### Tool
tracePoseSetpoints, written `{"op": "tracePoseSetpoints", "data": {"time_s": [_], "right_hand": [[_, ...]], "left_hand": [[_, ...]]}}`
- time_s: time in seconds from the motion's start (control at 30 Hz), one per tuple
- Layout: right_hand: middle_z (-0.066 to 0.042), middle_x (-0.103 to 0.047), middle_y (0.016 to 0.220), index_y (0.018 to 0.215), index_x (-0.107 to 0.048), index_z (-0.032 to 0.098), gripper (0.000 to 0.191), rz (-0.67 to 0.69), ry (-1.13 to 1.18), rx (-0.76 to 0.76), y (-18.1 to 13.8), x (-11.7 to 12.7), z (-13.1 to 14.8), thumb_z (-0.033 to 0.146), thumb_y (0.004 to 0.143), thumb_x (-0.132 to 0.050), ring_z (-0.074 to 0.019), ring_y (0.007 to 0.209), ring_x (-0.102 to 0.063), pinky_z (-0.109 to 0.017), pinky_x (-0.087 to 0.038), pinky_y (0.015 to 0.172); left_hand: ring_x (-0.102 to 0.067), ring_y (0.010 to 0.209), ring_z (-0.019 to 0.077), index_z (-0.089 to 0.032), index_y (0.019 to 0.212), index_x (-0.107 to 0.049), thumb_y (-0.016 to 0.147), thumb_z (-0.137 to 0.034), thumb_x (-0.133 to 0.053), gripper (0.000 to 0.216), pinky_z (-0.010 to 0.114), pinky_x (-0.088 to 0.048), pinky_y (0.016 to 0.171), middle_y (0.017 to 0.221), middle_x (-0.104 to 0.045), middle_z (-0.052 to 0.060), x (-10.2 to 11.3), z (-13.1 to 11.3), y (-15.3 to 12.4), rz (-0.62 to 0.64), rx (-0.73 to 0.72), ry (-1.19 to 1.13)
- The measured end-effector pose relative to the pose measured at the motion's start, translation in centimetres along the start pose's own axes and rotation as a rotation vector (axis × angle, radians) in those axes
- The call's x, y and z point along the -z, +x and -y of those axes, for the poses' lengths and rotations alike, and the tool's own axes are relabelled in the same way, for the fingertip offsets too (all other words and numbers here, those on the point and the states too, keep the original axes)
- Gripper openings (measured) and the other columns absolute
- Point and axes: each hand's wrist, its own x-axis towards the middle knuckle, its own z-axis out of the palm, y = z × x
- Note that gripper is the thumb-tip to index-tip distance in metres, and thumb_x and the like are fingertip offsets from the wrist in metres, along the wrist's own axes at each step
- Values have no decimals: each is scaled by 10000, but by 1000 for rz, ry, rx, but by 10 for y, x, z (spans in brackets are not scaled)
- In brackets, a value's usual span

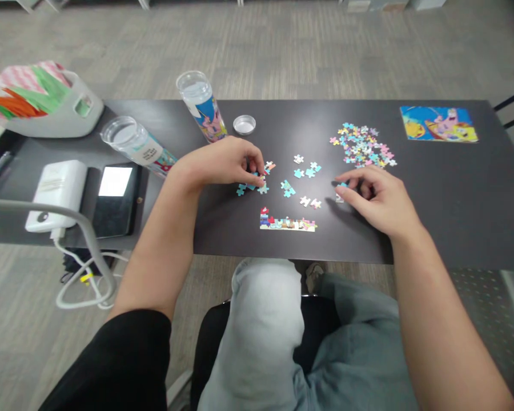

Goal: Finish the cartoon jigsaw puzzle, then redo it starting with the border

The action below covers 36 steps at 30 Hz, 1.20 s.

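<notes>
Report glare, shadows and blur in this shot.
Head view: a bright white patch on the black device, reflection or display, I can't tell; head view: a soft shadow on the table by the right hand; head view: details in the puzzle pile look soft.

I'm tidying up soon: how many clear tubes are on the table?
2: the far tube, beside the round lid, and the near tube, between it and the white basket.

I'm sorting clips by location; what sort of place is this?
Possibly an office or similar indoor workroom, judging by the grey carpet-like floor, the long dark table and the white charger-like box on it.
</notes>
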Motion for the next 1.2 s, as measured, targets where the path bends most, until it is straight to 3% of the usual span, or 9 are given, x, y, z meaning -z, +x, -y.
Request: {"op": "tracePoseSetpoints", "data": {"time_s": [0.27,0.4,0.5,0.6,0.77,0.87,0.97,1.1,1.2], "right_hand": [[-29,-813,952,1147,-953,366,213,-20,9,-19,1,-6,-5,558,1057,-948,-225,684,-571,-465,-516,707],[-20,-808,957,1160,-945,359,219,-33,81,-31,3,-8,-7,529,1024,-959,-206,674,-551,-442,-501,712],[-15,-781,925,1136,-932,338,211,-60,142,-39,4,-8,-6,503,1005,-939,-205,669,-532,-421,-491,698],[-24,-795,928,1111,-921,320,217,-87,149,-47,6,-7,-6,515,1015,-921,-221,715,-566,-412,-523,722],[-21,-788,950,1123,-935,305,252,-57,182,-5,7,-6,-13,539,1028,-928,-207,730,-556,-400,-523,742],[-18,-781,942,1139,-937,311,364,-47,193,7,8,-6,-17,666,1062,-944,-203,724,-547,-394,-501,722],[-23,-782,949,1143,-936,315,510,-56,196,-4,9,-7,-17,820,1071,-929,-203,729,-551,-397,-513,722],[-38,-788,977,1141,-938,320,627,-21,161,5,10,-6,-18,941,1066,-902,-205,733,-556,-413,-538,732],[-52,-807,1015,1171,-941,327,590,3,122,-11,10,-5,-18,910,1092,-903,-213,749,-568,-430,-569,751]], "left_hand": [[-823,874,227,-237,1024,-873,943,-439,-1017,261,346,-615,789,974,-876,64,1,-3,1,12,-50,-210],[-873,990,239,-217,1023,-838,963,-359,-1052,264,367,-686,900,1046,-895,89,-15,-44,7,-88,-83,-408],[-880,1001,228,-195,1067,-870,992,-306,-1030,208,356,-690,920,1071,-917,86,-38,-81,18,-55,-124,-431],[-833,860,185,-186,1015,-902,976,-235,-979,99,313,-650,838,963,-907,67,-60,-104,26,46,-137,-431],[-849,870,204,-209,1005,-956,973,-217,-952,34,322,-631,808,968,-935,71,-86,-102,10,15,-27,-441],[-882,918,237,-214,1007,-964,972,-231,-954,41,346,-650,830,1001,-953,85,-99,-97,-1,-60,23,-435],[-858,880,232,-215,982,-944,979,-235,-946,20,342,-631,798,958,-936,72,-109,-98,-6,-36,3,-483],[-804,855,201,-218,1012,-962,1016,-224,-987,26,328,-597,815,945,-920,50,-113,-103,-6,-35,7,-454],[-751,809,176,-218,1010,-967,1047,-203,-996,49,325,-583,825,922,-900,28,-111,-106,-6,-6,15,-439]]}}
